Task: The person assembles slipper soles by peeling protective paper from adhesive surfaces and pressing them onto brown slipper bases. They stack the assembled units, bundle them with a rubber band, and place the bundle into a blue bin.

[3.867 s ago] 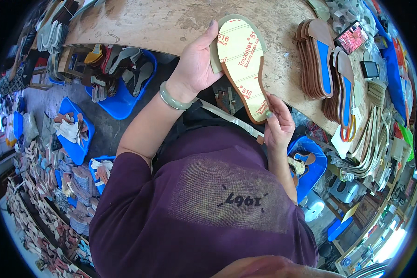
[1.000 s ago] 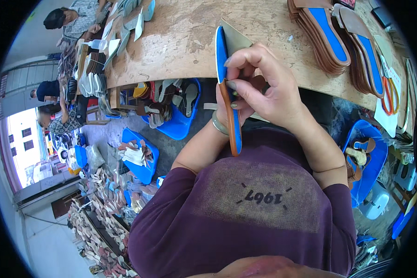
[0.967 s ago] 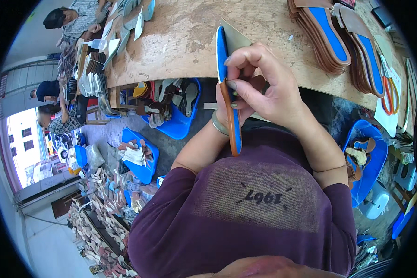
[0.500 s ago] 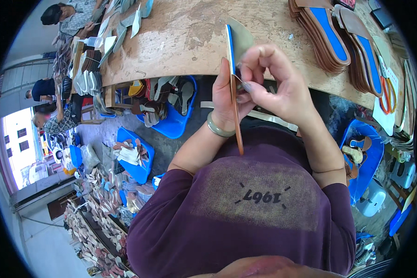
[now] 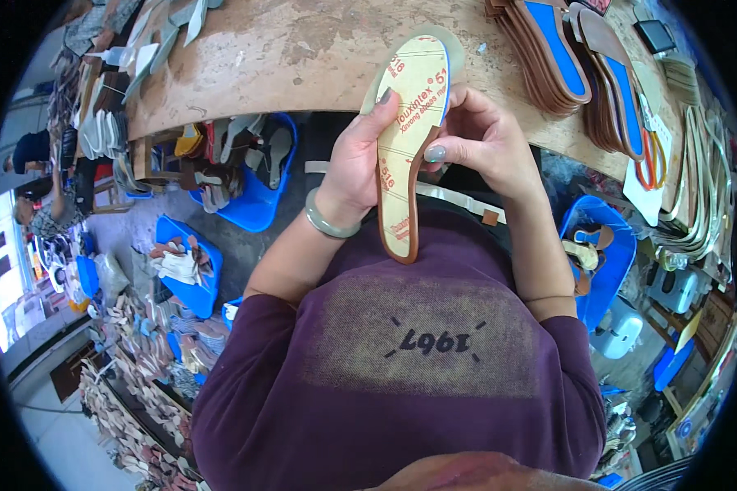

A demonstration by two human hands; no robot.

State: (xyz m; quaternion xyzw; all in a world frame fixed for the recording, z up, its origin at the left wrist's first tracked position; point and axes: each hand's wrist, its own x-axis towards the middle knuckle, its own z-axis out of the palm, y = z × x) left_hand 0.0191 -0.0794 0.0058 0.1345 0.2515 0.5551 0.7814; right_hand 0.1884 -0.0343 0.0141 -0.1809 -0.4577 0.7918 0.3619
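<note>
I hold one flat shoe insole (image 5: 408, 139) upright between both hands, its pale cardboard underside with a brown wrapped edge facing me and a sliver of blue on its right side. My left hand (image 5: 359, 159), with a green bangle on the wrist, grips its left edge with the thumb on the face. My right hand (image 5: 479, 139) pinches its right edge near the middle. The insole's toe end reaches over the wooden workbench (image 5: 303, 57).
Stacks of brown and blue insoles (image 5: 565, 49) lie at the bench's right end, with beige straps (image 5: 696, 180) beyond. Blue bins (image 5: 258, 196) of shoe parts stand under the bench, another blue bin (image 5: 602, 254) at my right. People work at far left.
The insole has turned from edge-on to face me with its cardboard underside. Both hands kept hold of it and shifted along its edges.
</note>
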